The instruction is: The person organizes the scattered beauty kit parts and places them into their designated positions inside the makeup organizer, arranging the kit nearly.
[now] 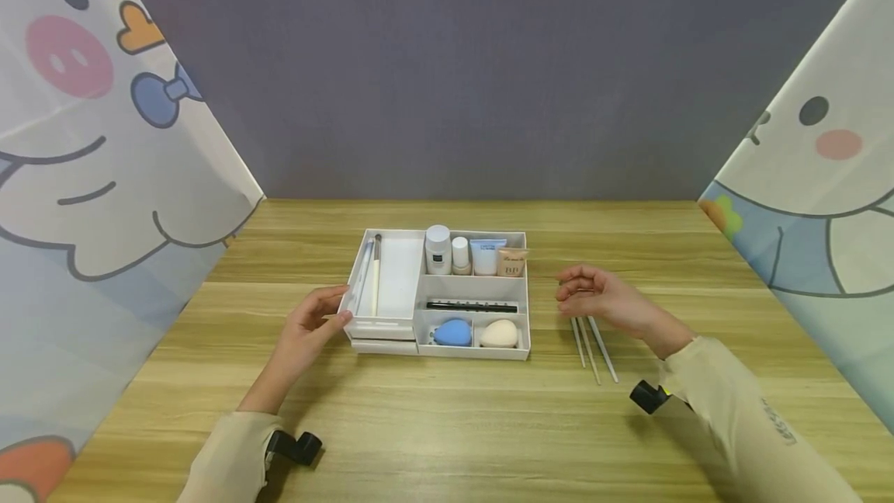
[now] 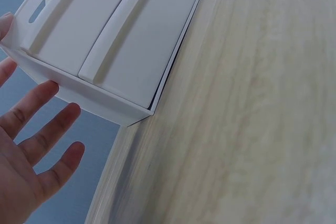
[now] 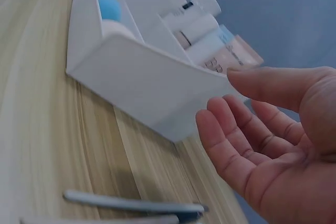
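A white desk organizer stands mid-table. Two makeup brushes lie in its left tray, one showing a dark tip. My left hand is at the organizer's front left corner, its fingers spread along the side wall; in the left wrist view the lower fingertips stand apart from it. To the right of the organizer my right hand hovers with loosely bent fingers, holding nothing. Below it several slim makeup brushes lie on the wood, their far ends hidden by the hand.
Upright in the back compartments are a white bottle, a smaller bottle, a blue-white tube and a BB tube. A black pencil-like stick lies mid-box. Blue and cream makeup sponges sit in front. Two drawers face forward.
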A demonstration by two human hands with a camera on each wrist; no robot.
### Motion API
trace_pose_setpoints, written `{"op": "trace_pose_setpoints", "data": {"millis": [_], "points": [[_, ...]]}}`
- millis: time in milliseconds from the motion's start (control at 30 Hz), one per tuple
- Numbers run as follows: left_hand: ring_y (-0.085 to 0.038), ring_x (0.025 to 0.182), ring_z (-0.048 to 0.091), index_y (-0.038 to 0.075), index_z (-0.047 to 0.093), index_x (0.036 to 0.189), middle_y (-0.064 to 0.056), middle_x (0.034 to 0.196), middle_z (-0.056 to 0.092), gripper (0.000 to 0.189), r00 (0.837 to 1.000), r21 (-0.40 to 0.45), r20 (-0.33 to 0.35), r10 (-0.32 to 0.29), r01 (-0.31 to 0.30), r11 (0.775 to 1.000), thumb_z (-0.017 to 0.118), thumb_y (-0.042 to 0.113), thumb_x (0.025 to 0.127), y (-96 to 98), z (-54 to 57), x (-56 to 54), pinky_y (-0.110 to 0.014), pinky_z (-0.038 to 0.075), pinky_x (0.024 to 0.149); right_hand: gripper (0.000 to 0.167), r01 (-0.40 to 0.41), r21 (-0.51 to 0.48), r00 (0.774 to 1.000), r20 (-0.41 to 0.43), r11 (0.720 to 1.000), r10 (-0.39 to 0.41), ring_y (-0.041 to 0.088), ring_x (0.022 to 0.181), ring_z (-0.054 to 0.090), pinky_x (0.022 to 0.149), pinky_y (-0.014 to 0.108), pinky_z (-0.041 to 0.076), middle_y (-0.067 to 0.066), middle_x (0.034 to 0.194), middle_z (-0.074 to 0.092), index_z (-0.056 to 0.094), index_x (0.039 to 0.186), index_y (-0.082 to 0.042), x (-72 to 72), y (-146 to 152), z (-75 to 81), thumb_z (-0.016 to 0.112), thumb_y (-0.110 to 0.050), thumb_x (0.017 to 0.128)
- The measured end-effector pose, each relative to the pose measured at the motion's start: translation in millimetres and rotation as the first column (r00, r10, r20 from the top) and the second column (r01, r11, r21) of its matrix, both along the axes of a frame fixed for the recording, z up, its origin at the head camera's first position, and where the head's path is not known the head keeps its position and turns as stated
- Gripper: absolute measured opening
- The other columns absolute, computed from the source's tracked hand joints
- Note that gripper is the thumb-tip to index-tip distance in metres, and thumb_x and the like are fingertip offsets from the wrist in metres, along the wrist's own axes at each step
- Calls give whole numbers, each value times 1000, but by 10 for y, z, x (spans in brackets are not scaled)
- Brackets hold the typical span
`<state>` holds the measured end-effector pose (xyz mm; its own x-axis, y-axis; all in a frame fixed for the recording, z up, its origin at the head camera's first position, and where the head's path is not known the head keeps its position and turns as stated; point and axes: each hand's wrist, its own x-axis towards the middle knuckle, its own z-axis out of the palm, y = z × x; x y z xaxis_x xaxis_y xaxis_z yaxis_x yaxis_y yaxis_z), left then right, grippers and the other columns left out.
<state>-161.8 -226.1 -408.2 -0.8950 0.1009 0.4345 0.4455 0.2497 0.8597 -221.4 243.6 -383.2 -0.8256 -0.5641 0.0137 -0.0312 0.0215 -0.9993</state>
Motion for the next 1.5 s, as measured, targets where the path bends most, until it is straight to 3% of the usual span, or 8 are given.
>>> {"op": "trace_pose_setpoints", "data": {"millis": [167, 433, 600, 867, 1133, 1500], "points": [[-4, 96, 62, -8, 57, 125, 11, 103, 67, 34, 1000, -9, 13, 4, -4, 1000, 63, -8, 92, -6, 14, -3, -20, 50, 76, 33, 26, 76, 1000, -19, 997, -25, 23, 91, 66, 83, 37, 56, 10, 104, 62, 49, 123, -2, 3, 132, 9, 60, 7, 93], [-2, 96, 61, -7, 56, 126, 13, 103, 66, 34, 999, -46, 34, 12, -10, 999, 63, -7, 93, -28, 0, -17, -20, 50, 76, 49, 78, 202, 997, -35, 976, -72, 24, 84, 67, 74, 38, 57, 11, 99, 61, 34, 133, 18, 12, 281, -2, 61, 2, 94], [-2, 95, 61, -7, 56, 126, 13, 102, 66, 34, 999, -46, 35, 11, -10, 999, 63, -7, 93, -24, 1, -13, -20, 50, 75, 55, 93, 257, 995, -7, 962, -95, 20, 77, 65, 68, 34, 57, 13, 94, 60, 30, 133, 23, 1, 365, -59, 61, 5, 91], [-2, 95, 61, -8, 56, 126, 12, 101, 65, 33, 999, -37, 37, 8, -7, 999, 62, -8, 93, -12, 13, -13, -19, 50, 76, 53, 103, 307, 991, 55, 946, -126, 18, 74, 66, 64, 35, 59, 10, 90, 59, 35, 127, 21, -5, 429, -154, 66, 5, 87], [-3, 95, 61, -9, 56, 125, 8, 102, 67, 34, 1000, -14, 21, -4, 4, 1000, 63, -8, 93, -7, 18, 8, -19, 50, 78, 53, 64, 368, 989, 98, 928, -107, 17, 67, 63, 60, 36, 59, 10, 87, 60, 35, 128, 20, 33, 439, -178, 67, 4, 88], [-3, 95, 61, -9, 56, 124, 11, 102, 67, 33, 1000, -6, 8, 2, -2, 1000, 62, -10, 92, 3, 27, 11, -18, 50, 77, 53, 92, 491, 980, 107, 866, -165, 17, 58, 61, 53, 35, 57, 10, 80, 59, 43, 125, 12, 92, 372, -184, 74, -4, 85]]}}
